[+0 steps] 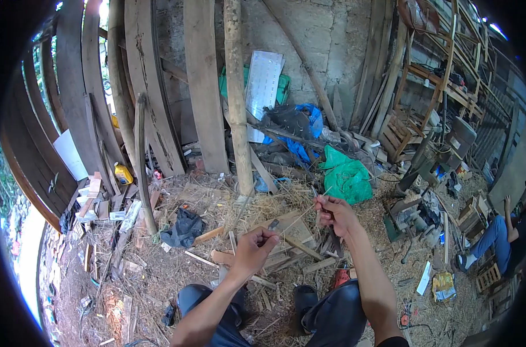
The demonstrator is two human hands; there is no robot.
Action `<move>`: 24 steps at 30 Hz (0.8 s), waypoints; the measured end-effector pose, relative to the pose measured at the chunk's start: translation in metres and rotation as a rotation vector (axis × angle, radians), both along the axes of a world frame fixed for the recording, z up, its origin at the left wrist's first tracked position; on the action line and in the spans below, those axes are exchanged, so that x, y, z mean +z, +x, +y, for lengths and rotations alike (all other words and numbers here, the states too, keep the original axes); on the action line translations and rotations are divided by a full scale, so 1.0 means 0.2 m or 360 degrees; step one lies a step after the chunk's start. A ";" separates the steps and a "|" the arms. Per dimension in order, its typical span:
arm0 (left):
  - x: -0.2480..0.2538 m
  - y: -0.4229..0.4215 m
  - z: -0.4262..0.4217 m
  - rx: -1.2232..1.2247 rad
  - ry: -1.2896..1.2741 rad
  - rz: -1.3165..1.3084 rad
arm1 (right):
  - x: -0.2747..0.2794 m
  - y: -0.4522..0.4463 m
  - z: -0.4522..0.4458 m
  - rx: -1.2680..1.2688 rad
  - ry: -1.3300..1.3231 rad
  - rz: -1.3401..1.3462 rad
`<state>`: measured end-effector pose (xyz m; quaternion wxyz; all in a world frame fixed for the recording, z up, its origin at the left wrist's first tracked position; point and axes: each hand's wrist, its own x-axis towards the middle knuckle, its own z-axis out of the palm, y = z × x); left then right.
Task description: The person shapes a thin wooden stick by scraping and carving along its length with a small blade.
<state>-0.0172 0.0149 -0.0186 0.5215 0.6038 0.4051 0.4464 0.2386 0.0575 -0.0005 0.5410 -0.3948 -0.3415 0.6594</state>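
Observation:
My left hand (253, 250) is closed in a pinch, with a small dark flat piece (273, 224) sticking up from its fingertips. I cannot make out what kind of thing it is. Higher and to the right, my right hand (337, 215) is closed too, its fingers pinched round a thin strip (314, 189) whose tip shows above the thumb. A pale, slender line, like a straw or sliver, runs in the gap between the hands. Below them, pieces of scrap wood (300, 246) lie on straw and shavings.
A green plastic bag (347, 176) lies ahead, and a black plastic bag (184, 227) to the left. An upright pole (236, 104) stands before the wall. A yellow bottle (123, 173) is at left. Another person (500, 237) sits at far right. A red tool (341, 276) is near my knee.

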 end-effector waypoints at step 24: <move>0.12 -0.02 -0.05 0.0257 0.0610 0.0500 | -0.06 0.25 0.05 -0.0629 -0.0006 -0.0071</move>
